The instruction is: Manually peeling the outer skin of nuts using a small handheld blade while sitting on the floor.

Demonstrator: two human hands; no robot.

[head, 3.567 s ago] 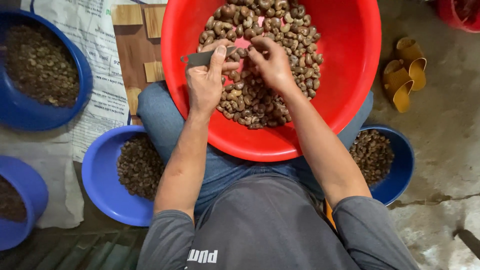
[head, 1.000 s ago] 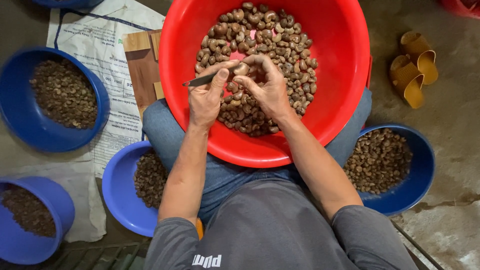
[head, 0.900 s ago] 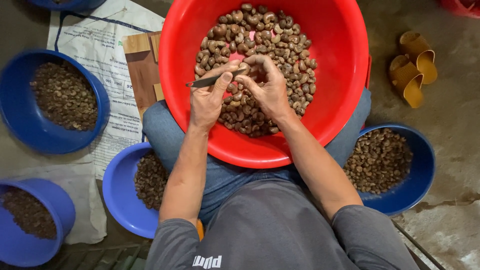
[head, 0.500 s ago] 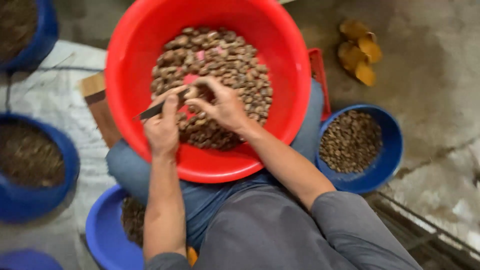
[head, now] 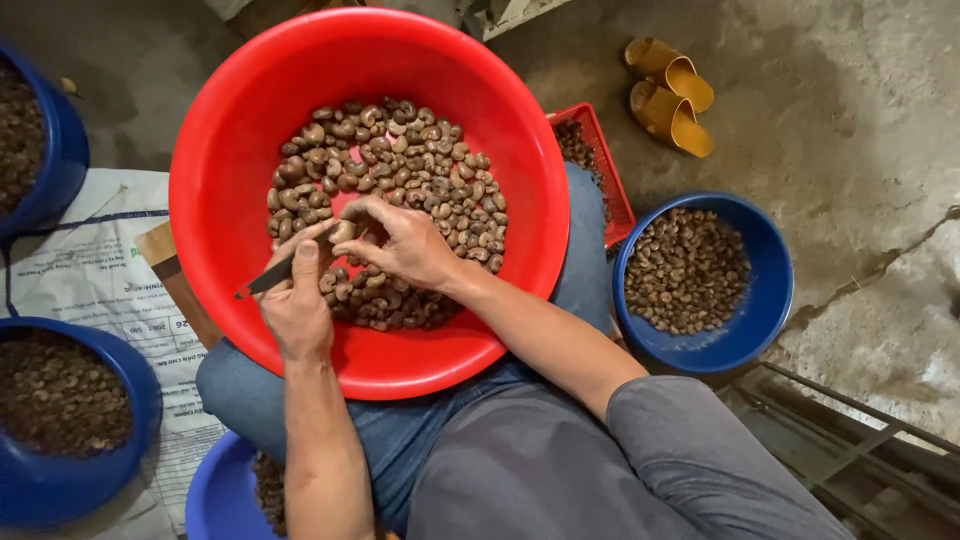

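Over the red basin (head: pixel 250 150) of nuts (head: pixel 420 170), the left hand (head: pixel 297 310) grips a small knife (head: pixel 262 282); the right hand (head: pixel 405 243) pinches one nut (head: pixel 343 231) against it.

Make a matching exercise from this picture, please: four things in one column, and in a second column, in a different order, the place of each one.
Things
1. large red plastic basin
2. thin dark metal blade
3. pair of yellow rubber slippers
4. small red plastic crate

Places
A. on the bare concrete floor, at the top right
B. on the person's lap, holding brown nuts
C. in the grip of the left hand
D. behind the right edge of the basin, beside the knee

Pairs: 1-B, 2-C, 3-A, 4-D
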